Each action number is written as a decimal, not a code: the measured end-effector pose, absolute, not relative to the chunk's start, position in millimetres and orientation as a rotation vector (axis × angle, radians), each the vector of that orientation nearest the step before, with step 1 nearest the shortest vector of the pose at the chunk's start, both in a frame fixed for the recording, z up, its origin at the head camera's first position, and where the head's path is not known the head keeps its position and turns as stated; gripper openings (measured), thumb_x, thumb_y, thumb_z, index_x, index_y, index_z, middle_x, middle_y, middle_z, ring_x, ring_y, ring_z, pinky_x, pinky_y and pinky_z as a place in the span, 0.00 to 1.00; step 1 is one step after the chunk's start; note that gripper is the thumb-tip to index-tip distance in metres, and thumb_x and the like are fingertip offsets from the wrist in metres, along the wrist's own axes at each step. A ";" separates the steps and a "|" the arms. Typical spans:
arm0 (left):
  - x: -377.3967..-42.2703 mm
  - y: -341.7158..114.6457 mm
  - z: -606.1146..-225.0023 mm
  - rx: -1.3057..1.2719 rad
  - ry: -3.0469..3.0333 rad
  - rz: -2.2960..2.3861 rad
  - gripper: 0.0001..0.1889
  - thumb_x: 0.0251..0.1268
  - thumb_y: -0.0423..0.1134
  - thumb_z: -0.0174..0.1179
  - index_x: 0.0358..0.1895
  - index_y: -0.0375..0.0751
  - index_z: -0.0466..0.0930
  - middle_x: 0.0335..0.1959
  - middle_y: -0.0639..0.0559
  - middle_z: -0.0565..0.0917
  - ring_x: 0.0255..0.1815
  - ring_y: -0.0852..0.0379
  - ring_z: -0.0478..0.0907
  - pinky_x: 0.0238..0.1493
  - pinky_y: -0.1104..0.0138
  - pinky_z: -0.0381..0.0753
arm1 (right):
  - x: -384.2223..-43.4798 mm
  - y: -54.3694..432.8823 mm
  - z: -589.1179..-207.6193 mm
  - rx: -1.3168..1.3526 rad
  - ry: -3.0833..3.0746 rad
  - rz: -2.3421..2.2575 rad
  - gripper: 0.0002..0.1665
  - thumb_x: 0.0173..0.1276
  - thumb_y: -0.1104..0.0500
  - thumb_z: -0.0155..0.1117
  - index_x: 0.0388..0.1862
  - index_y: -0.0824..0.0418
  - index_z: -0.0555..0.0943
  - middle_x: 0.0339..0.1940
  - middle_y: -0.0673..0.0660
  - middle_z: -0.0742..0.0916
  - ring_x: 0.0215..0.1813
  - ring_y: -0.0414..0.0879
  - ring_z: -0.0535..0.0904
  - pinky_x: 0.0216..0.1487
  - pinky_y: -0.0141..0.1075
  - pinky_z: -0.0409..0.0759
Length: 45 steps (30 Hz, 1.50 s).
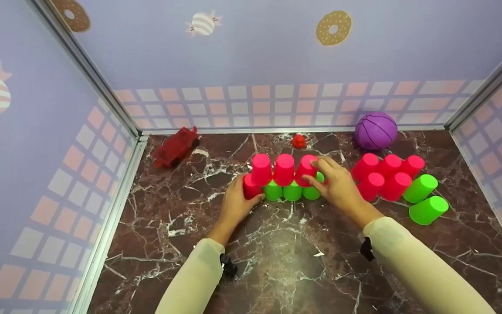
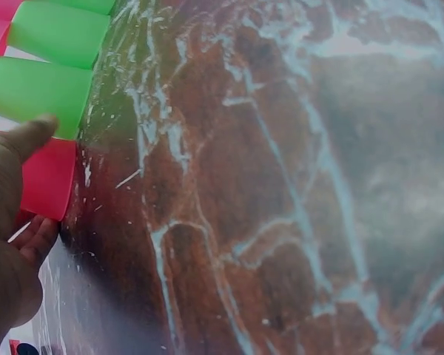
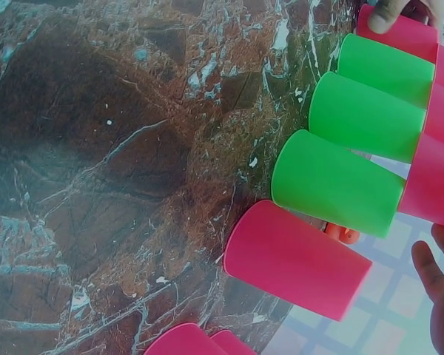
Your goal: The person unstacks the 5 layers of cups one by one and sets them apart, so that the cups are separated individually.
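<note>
Upside-down cups stand in two tiers mid-table. Three pink cups form the upper tier over a lower row with three green cups in its middle. My left hand holds the pink cup at the lower row's left end; in the left wrist view its thumb lies across the near side, fingers at the outer side. My right hand pinches the upper tier's right pink cup between thumb and fingers. A pink cup ends the lower row on the right, mostly hidden by that hand in the head view.
Right of the tiers stand several pink cups and two green cups. A purple ball sits by the back wall, a small red object behind the tiers, and a dark red toy at back left. Walls enclose the marbled table.
</note>
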State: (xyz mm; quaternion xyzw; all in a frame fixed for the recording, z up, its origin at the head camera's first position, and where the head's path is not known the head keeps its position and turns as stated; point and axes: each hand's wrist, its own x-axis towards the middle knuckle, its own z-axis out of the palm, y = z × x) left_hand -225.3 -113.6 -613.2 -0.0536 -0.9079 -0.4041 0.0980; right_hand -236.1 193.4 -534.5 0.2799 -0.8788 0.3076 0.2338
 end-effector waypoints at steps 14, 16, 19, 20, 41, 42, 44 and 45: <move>-229.9 -116.1 -607.3 -0.182 -2.626 -1.260 0.32 0.65 0.50 0.79 0.71 0.46 0.82 0.64 0.39 0.89 0.64 0.38 0.88 0.67 0.43 0.84 | -237.1 194.7 -535.1 0.783 -2.419 0.831 0.18 0.72 0.53 0.80 0.51 0.62 0.84 0.47 0.60 0.89 0.29 0.53 0.81 0.35 0.45 0.87; -230.7 -117.2 -607.0 -0.183 -2.629 -1.246 0.31 0.65 0.49 0.80 0.69 0.46 0.82 0.62 0.39 0.90 0.63 0.39 0.89 0.66 0.44 0.85 | -237.2 194.5 -535.5 0.783 -2.413 0.830 0.18 0.72 0.53 0.80 0.50 0.62 0.84 0.46 0.60 0.88 0.28 0.51 0.79 0.34 0.44 0.86; -231.3 -119.0 -605.5 -0.182 -2.649 -1.231 0.30 0.65 0.49 0.81 0.68 0.47 0.83 0.61 0.40 0.91 0.62 0.39 0.89 0.65 0.44 0.86 | -237.1 193.7 -535.9 0.778 -2.410 0.836 0.18 0.72 0.53 0.81 0.50 0.62 0.84 0.46 0.59 0.88 0.29 0.50 0.79 0.35 0.45 0.86; -231.4 -119.4 -604.8 -0.182 -2.657 -1.229 0.30 0.64 0.50 0.81 0.67 0.47 0.83 0.60 0.40 0.91 0.62 0.40 0.89 0.65 0.44 0.86 | -236.9 193.5 -535.9 0.776 -2.411 0.838 0.19 0.71 0.53 0.81 0.50 0.62 0.84 0.46 0.60 0.88 0.30 0.51 0.79 0.35 0.45 0.86; -232.2 -119.2 -602.7 -0.189 -2.682 -1.217 0.30 0.63 0.49 0.82 0.65 0.47 0.83 0.58 0.41 0.91 0.59 0.41 0.89 0.63 0.45 0.86 | -230.5 208.1 -527.2 0.724 -2.400 0.930 0.22 0.69 0.61 0.83 0.54 0.66 0.81 0.48 0.64 0.88 0.40 0.56 0.86 0.42 0.50 0.91; -232.2 -119.1 -602.4 -0.194 -2.677 -1.220 0.30 0.63 0.49 0.82 0.65 0.47 0.83 0.58 0.41 0.91 0.59 0.41 0.89 0.63 0.45 0.86 | -229.2 211.2 -526.1 0.724 -2.387 0.930 0.22 0.68 0.62 0.83 0.54 0.66 0.81 0.48 0.64 0.89 0.42 0.57 0.87 0.45 0.51 0.92; -232.1 -119.1 -602.0 -0.196 -2.670 -1.223 0.30 0.63 0.48 0.82 0.65 0.46 0.83 0.57 0.40 0.91 0.59 0.40 0.90 0.62 0.45 0.86 | -226.1 218.2 -525.0 0.717 -2.374 0.918 0.23 0.66 0.63 0.84 0.54 0.67 0.82 0.48 0.63 0.89 0.47 0.57 0.90 0.50 0.50 0.92; -232.0 -118.9 -601.8 -0.195 -2.667 -1.224 0.30 0.63 0.48 0.82 0.65 0.46 0.83 0.57 0.40 0.91 0.59 0.40 0.90 0.62 0.45 0.87 | -224.5 222.0 -525.2 0.712 -2.369 0.909 0.23 0.66 0.63 0.84 0.54 0.67 0.82 0.49 0.63 0.89 0.47 0.57 0.90 0.51 0.47 0.92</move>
